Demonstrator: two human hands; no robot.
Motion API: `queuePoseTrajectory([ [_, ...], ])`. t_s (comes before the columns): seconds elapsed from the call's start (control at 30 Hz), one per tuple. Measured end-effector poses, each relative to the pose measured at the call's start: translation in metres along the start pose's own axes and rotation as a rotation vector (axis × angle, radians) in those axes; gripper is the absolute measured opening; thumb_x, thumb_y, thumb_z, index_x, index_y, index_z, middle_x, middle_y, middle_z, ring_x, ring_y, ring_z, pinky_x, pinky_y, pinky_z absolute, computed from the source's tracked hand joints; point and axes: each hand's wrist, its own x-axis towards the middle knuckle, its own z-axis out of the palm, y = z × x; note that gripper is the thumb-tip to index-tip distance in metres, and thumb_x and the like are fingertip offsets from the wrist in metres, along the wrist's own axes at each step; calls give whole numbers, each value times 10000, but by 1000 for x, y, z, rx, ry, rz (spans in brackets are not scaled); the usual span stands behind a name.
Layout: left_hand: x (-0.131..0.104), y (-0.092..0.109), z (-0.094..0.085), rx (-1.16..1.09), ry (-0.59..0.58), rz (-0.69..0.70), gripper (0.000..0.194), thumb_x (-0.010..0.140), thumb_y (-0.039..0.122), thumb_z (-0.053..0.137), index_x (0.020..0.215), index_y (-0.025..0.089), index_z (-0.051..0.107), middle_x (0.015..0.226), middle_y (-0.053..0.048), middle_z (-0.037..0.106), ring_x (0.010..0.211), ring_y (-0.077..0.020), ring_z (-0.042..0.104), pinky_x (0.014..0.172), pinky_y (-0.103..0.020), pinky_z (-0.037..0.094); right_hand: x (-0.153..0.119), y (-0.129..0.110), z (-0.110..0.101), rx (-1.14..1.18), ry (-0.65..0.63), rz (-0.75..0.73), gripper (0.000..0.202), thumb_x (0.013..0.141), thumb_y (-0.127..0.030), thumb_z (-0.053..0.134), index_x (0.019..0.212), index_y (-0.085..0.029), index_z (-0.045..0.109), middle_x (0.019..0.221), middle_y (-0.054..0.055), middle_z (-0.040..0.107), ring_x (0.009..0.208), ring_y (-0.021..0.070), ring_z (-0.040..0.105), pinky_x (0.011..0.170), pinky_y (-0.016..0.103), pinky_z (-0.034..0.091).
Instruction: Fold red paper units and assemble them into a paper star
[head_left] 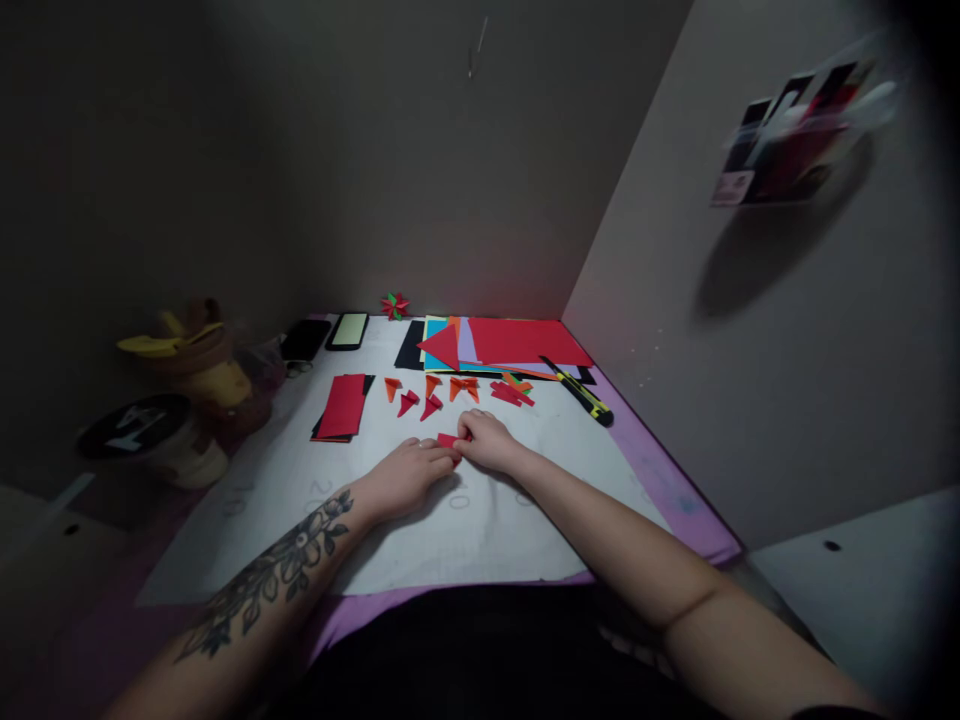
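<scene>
Apparently mid-fold: my left hand point(409, 476) and right hand point(487, 440) both pinch a small red paper piece point(447, 440) above the white numbered sheet point(525, 550), nearer me than the orange winged paper fold point(464, 388), next move likely needing matched edges and firm fingertip pressure.

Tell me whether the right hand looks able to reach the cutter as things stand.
Likely yes, if the right hand lets go of the red piece. The cutter lies farther out to the right, uncovered, with only white sheet visible between them.
</scene>
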Motion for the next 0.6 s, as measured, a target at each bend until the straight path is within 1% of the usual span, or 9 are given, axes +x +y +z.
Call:
queuePoseTrajectory([
  [0.1, 0, 2, -4, 76, -48, 25, 250, 888, 154, 394, 1074, 198, 555, 1050, -61, 635, 967, -194, 551, 814, -329, 361, 0, 1, 1, 6, 8, -7, 104, 685, -202, 629, 706, -190, 528, 782, -2, 539, 771, 150, 454, 664, 246, 317],
  [0.23, 0, 7, -7, 122, -62, 50, 222, 909, 197, 384, 1055, 186, 551, 1000, -67, 641, 933, -194, 554, 823, -339, 336, 1, 3, 2, 7, 18, -15, 102, 685, -217, 623, 707, -193, 527, 780, -4, 532, 758, 149, 449, 651, 245, 309],
  [0.37, -6, 14, -9, 164, -68, 71, 196, 903, 180, 395, 1021, 191, 551, 1067, -71, 627, 975, -202, 539, 822, -345, 320, 1, 4, 3, -2, 28, -22, 111, 694, -241, 626, 713, -191, 529, 769, -4, 521, 741, 143, 445, 653, 247, 311],
  [0.47, -13, 20, -12, 167, -79, 99, 174, 893, 171, 413, 996, 200, 550, 1118, -63, 614, 967, -194, 536, 795, -341, 320, 1, 4, 4, 5, 40, -29, 122, 695, -242, 632, 707, -188, 524, 765, -7, 518, 750, 138, 446, 672, 245, 313],
  [0.6, -22, 24, -13, 159, -108, 128, 175, 893, 173, 419, 1010, 211, 544, 1138, -42, 613, 962, -186, 536, 773, -336, 330, 2, 5, 5, 9, 47, -30, 129, 697, -235, 633, 694, -186, 514, 757, -10, 513, 748, 130, 444, 684, 242, 310],
])
